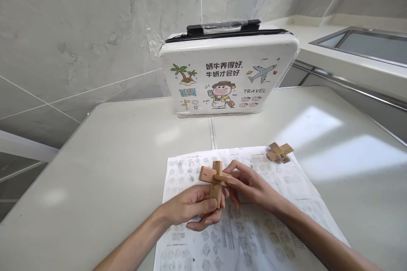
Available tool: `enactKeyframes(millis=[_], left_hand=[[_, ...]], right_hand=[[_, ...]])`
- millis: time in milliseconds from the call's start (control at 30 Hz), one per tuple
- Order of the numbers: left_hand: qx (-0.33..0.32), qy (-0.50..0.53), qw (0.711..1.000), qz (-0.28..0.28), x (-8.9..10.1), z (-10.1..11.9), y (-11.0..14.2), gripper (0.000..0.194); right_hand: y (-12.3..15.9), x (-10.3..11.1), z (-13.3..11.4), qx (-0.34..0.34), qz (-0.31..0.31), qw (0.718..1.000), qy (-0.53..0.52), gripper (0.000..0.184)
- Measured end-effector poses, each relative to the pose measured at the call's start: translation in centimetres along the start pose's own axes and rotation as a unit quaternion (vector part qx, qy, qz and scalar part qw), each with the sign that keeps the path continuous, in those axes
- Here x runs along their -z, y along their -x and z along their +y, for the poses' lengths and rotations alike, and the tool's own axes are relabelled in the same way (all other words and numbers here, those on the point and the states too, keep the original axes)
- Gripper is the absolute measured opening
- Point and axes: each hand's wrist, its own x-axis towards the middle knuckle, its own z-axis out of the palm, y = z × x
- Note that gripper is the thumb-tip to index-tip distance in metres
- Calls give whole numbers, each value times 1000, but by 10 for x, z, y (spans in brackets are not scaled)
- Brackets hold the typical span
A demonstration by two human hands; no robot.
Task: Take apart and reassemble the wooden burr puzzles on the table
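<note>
Between my hands, above the printed sheet (178, 169), is a wooden interlocking puzzle (208, 174) made of crossed bars. My left hand (193, 207) is closed around the lower end of its upright bar, thumb in front. From the other side my right hand (248, 182) pinches a thin wooden stick (220, 178) that lies across the middle of the cross. Whether that stick is seated in the puzzle or only touching it, I cannot tell. Some of the right fingers are hidden behind the puzzle.
A second wooden cross puzzle (280, 153) with dark marks rests on the sheet's upper right corner. Behind it, a white suitcase (197, 55) with cartoon prints, wrapped in clear plastic, stands on the white table (95, 178) near the grey wall. A counter (333, 59) lies at the right.
</note>
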Motion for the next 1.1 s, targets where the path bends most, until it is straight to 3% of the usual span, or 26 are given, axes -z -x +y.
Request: enactKeyframes(millis=[367,600,667,900,1100], left_hand=[[-37,21,997,68,8,-15,-1,44],[-80,27,980,179,6,-9,-6,50],[-90,44,978,183,5,-7,-5,46],[-117,67,974,182,9,-5,-2,33],[-141,64,970,185,13,-4,-2,31]], right_hand=[[-2,4,-3,-9,-22,999,-46,30],[-4,6,-3,-38,-52,994,-86,33],[-6,8,0,-41,-22,989,-143,35],[-13,27,7,13,190,932,-307,25],[-16,34,8,66,248,887,-384,20]])
